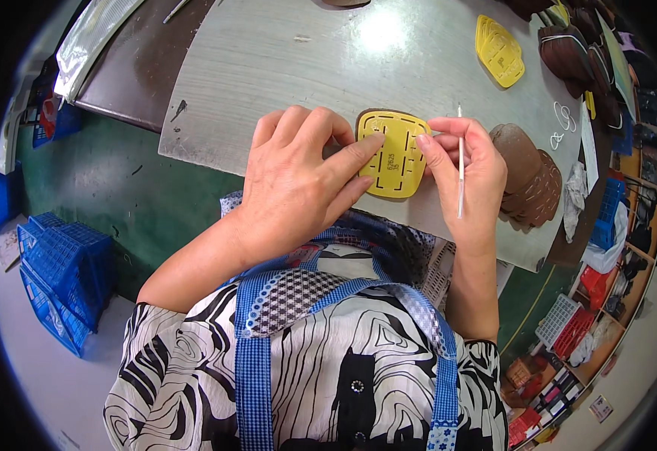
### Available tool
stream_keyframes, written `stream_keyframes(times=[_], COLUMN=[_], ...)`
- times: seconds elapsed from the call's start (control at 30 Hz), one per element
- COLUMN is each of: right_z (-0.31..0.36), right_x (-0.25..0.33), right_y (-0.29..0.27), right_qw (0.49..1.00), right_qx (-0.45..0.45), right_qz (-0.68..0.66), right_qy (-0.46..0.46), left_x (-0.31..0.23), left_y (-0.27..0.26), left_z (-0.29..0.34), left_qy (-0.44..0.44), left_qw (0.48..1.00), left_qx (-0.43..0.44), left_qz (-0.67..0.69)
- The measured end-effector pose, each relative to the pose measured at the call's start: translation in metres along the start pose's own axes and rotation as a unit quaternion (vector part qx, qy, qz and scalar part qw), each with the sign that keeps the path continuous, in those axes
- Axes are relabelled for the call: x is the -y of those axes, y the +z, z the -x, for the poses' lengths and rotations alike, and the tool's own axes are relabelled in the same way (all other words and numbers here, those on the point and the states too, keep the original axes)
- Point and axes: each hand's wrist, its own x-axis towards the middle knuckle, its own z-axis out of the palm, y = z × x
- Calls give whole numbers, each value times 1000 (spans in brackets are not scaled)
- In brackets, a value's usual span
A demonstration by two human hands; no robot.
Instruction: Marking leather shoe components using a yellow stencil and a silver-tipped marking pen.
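There are one left hand (302,165), one right hand (475,169), one pen (460,184), one single yellow template (397,165), one pile of more yellow templates (499,54) and one pile of brown pieces (533,184), both too overlapped to count, and one grey table (283,68).

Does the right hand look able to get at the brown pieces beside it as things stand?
Likely yes: the brown pieces lie just beside the right hand with nothing evident between, though it holds a slim pen-like tool.
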Motion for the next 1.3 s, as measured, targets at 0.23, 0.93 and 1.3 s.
stream_keyframes(times=[0.23,0.93,1.3], right_z=[-5,-28,12], right_x=[2,19,5], right_y=[2,19,-3], right_qw=[998,975,964], right_qx=[-2,114,-32], right_qz=[55,69,215], right_qy=[-26,-180,-151], left_x=[1,0,-1], left_y=[2,2,3], left_z=[-1,-1,-1], left_qy=[-5,0,0], left_qw=[1000,999,998], left_qx=[9,16,12], left_qz=[-18,-42,-57])
